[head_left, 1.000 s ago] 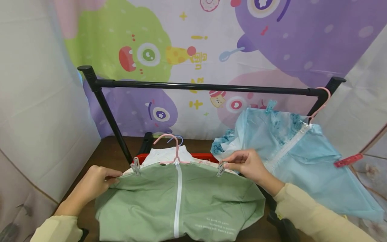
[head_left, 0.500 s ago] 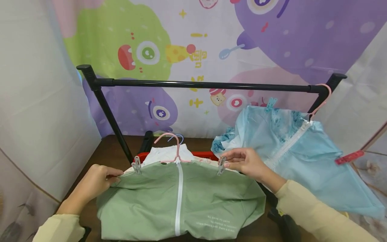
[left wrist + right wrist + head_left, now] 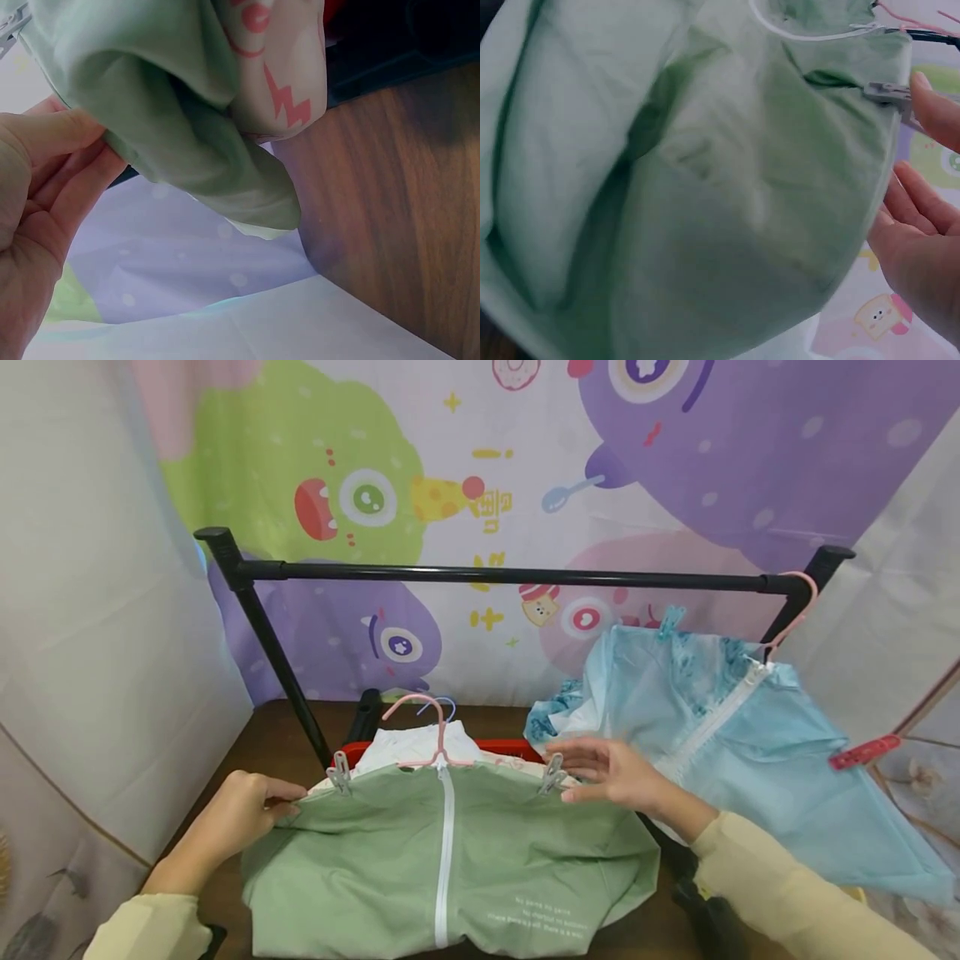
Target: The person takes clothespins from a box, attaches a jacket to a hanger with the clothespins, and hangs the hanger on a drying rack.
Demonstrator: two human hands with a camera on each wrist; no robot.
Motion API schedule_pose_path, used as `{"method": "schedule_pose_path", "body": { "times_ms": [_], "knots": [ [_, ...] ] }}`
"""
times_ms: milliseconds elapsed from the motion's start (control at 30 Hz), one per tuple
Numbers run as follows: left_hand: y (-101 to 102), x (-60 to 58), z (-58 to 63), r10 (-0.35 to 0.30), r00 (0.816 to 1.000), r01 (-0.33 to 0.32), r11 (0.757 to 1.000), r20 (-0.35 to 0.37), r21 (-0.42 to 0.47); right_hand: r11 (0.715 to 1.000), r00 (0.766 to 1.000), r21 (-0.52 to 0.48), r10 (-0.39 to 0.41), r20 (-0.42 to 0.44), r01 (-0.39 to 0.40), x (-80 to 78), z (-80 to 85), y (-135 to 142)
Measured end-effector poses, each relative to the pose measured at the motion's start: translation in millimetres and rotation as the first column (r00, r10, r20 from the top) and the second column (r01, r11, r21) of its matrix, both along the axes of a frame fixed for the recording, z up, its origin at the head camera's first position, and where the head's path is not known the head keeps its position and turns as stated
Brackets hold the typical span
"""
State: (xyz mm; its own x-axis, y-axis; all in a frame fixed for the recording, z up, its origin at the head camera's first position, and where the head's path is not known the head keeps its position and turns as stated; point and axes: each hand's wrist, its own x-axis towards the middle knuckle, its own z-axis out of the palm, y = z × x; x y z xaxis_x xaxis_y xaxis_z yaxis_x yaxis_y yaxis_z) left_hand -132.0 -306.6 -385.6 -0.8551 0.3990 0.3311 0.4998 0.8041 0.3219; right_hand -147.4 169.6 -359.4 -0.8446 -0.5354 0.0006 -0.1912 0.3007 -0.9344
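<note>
A green zip jacket (image 3: 360, 860) with a white zipper hangs on a pink hanger (image 3: 440, 735) in front of the rack. My left hand (image 3: 236, 814) pinches its left shoulder edge between thumb and fingers, as the left wrist view also shows on the green cloth (image 3: 165, 127). Two grey clothespins clip its top edge: a left clothespin (image 3: 340, 772) and a right clothespin (image 3: 552, 774). Beside the right one, my right hand (image 3: 618, 777) has its thumb and fingers parted. In the right wrist view the thumb (image 3: 937, 112) lies close to the clothespin (image 3: 889, 93).
Behind the jacket stands a black rack with a horizontal bar (image 3: 480, 574). A light blue jacket (image 3: 720, 727) hangs at its right end, with a red clothespin (image 3: 864, 753) on it. White cloth (image 3: 412, 747) and a red edge (image 3: 513, 747) show behind the green jacket.
My right hand has let go of the right grey clothespin, and its thumb and fingers have parted. The clothespin stays clipped to the jacket. My left hand keeps its hold.
</note>
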Motion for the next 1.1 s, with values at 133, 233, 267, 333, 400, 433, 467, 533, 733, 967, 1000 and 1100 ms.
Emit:
{"method": "schedule_pose_path", "body": {
  "times_ms": [133, 233, 267, 333, 400, 433, 467, 533, 733, 967, 1000, 1100],
  "knots": [
    [2.5, -0.5, -0.5, -0.006, 1.000, 0.006, 1.000, -0.002, 0.000, 0.994, 0.996, 0.073, -0.081, -0.044, 0.084, 2.2, -7.1, 3.9],
    [3.0, -1.8, -0.9, -0.008, 1.000, 0.008, 1.000, -0.014, 0.000, 0.981, 0.983, 0.112, -0.142, -0.119, 0.155, 3.7, -10.5, 4.1],
    [2.8, -2.2, -1.2, -0.009, 1.000, 0.009, 1.000, -0.018, 0.000, 0.978, 0.978, 0.123, -0.151, -0.146, 0.169, 3.9, -11.0, 3.3],
    [2.2, -3.2, -1.9, -0.010, 0.999, 0.010, 1.000, -0.039, 0.000, 0.972, 0.964, 0.142, -0.156, -0.215, 0.189, 4.7, -10.9, 0.9],
    [1.8, -4.2, -3.0, -0.013, 0.997, 0.013, 1.000, -0.072, 0.003, 0.966, 0.949, 0.158, -0.157, -0.275, 0.206, 5.5, -10.5, -1.9],
    [1.9, -4.5, -3.7, -0.014, 0.996, 0.015, 1.000, -0.090, 0.009, 0.962, 0.940, 0.166, -0.160, -0.301, 0.216, 5.8, -10.2, -3.2],
    [2.1, -4.8, -4.6, -0.013, 0.994, 0.015, 1.000, -0.107, 0.019, 0.958, 0.931, 0.171, -0.167, -0.325, 0.232, 6.3, -10.0, -4.4],
    [3.4, -5.1, -6.1, -0.012, 0.990, 0.018, 0.999, -0.141, 0.046, 0.945, 0.909, 0.173, -0.200, -0.367, 0.278, 7.6, -9.8, -5.8],
    [9.0, -2.9, -10.6, 0.052, 0.977, -0.024, 0.991, -0.208, 0.134, 0.909, 0.843, 0.102, -0.327, -0.427, 0.405, 16.0, -5.7, -3.1],
    [7.2, 2.6, -5.1, 0.100, 0.995, -0.097, 0.934, 0.011, 0.345, 0.868, 0.733, -0.023, -0.433, -0.524, 0.496, 22.3, 27.2, 12.5],
    [7.0, 2.3, -3.8, 0.065, 0.997, -0.071, 0.922, 0.028, 0.381, 0.864, 0.717, -0.045, -0.444, -0.537, 0.502, 22.0, 33.9, 15.0],
    [7.9, 0.1, 0.4, -0.005, 0.997, -0.034, 0.885, 0.083, 0.465, 0.854, 0.675, -0.085, -0.463, -0.574, 0.514, 19.6, 52.0, 22.4]
  ]
}}
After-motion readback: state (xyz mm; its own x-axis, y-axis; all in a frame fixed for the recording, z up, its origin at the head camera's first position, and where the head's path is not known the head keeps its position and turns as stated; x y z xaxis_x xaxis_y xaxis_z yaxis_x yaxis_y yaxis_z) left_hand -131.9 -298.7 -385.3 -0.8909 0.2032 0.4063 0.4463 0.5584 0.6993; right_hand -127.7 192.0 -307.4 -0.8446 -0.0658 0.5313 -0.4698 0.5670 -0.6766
